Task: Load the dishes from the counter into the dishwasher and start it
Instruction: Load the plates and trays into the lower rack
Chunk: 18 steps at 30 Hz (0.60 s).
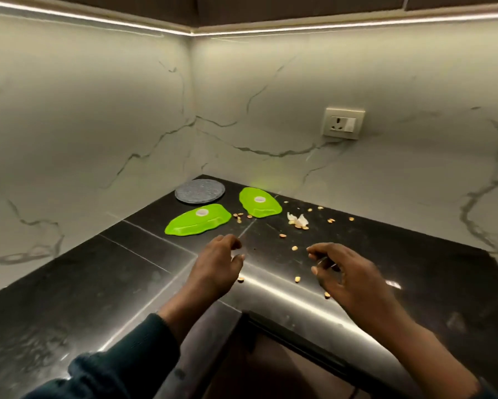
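Note:
Two bright green leaf-shaped plates lie upside down on the black counter (69, 283): one (197, 219) nearer and to the left, the other (259, 202) farther right. A round grey plate (200, 191) sits behind them in the corner. My left hand (217, 264) hovers just short of the nearer green plate, fingers loosely curled, holding nothing. My right hand (345, 272) hovers over the counter to the right, fingers relaxed and empty.
Several nuts or shells (296, 279) and garlic skins (299, 220) lie scattered across the counter between and beyond my hands. Marble walls meet in a corner behind the plates, with a socket (344, 123) on the right wall. The counter's front edge runs below my wrists.

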{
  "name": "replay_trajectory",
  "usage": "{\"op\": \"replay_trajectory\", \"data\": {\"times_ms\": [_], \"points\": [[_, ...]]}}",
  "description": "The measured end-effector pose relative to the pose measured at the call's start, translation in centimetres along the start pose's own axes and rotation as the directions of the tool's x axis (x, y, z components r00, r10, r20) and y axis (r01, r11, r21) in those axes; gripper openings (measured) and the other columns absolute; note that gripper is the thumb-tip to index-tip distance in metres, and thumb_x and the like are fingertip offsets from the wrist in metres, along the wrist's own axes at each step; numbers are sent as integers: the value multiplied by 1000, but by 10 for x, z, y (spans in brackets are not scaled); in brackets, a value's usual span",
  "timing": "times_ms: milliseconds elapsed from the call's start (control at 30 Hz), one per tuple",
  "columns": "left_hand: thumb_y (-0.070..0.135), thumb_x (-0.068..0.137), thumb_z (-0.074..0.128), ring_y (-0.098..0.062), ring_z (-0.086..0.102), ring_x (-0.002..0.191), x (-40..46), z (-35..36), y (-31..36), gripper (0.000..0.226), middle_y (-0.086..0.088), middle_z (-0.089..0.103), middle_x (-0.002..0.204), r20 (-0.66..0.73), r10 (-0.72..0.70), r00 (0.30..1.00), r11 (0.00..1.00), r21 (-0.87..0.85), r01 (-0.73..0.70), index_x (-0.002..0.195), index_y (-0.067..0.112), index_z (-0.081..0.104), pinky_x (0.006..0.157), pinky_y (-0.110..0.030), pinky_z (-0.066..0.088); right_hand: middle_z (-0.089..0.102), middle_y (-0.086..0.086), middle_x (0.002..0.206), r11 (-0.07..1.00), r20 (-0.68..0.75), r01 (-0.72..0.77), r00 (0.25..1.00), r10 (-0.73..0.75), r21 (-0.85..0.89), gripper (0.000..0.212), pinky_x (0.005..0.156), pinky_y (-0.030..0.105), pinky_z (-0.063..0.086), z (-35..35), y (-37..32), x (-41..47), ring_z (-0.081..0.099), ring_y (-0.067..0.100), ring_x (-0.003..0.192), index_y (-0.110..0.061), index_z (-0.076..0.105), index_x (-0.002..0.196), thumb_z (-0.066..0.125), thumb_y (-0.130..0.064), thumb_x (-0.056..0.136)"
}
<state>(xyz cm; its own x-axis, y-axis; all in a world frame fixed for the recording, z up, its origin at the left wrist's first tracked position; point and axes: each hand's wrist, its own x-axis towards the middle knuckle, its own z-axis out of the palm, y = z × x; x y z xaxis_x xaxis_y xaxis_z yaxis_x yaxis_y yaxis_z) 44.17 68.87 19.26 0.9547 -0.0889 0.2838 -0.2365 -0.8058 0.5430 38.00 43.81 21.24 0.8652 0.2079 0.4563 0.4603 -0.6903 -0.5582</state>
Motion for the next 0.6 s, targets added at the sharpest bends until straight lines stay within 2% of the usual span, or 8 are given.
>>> {"op": "replay_trajectory", "data": {"times_ms": [133, 200, 400, 600], "points": [[23, 88, 62, -18, 60, 100, 32, 0, -47, 27, -2, 62, 117, -35, -102, 994, 995, 18, 103, 114, 15, 61, 79, -22, 38, 58, -17, 117, 996, 172, 72, 983, -61, -58, 44, 88, 27, 50, 47, 16, 58, 57, 1, 102, -31, 57, 125, 72, -32, 83], [22, 88, 62, -20, 60, 101, 51, 4, -69, 27, -3, 62, 117, -48, -159, 986, 987, 23, 160, 114, 13, 61, 84, -25, 41, 55, -13, 125, 985, 269, 132, 958, -98, -112, 51, 96, 29, 45, 72, 30, 94, 53, 6, 112, -31, 53, 131, 70, -40, 83], [22, 88, 60, -24, 56, 108, 118, 10, -134, 27, -7, 61, 117, -80, -285, 955, 951, 102, 292, 114, 13, 61, 89, -31, 43, 40, 0, 146, 879, 551, 397, 810, -200, -264, 77, 108, 32, 27, 162, 75, 221, 36, 22, 134, -27, 33, 146, 64, -56, 82], [22, 90, 60, -24, 58, 101, 166, 8, -173, 29, -6, 60, 117, -109, -380, 919, 913, 114, 391, 117, 12, 59, 87, -32, 43, 29, 8, 152, 789, 674, 537, 704, -223, -299, 87, 107, 40, 27, 253, 104, 314, 28, 29, 137, -27, 21, 151, 61, -60, 81]]}}
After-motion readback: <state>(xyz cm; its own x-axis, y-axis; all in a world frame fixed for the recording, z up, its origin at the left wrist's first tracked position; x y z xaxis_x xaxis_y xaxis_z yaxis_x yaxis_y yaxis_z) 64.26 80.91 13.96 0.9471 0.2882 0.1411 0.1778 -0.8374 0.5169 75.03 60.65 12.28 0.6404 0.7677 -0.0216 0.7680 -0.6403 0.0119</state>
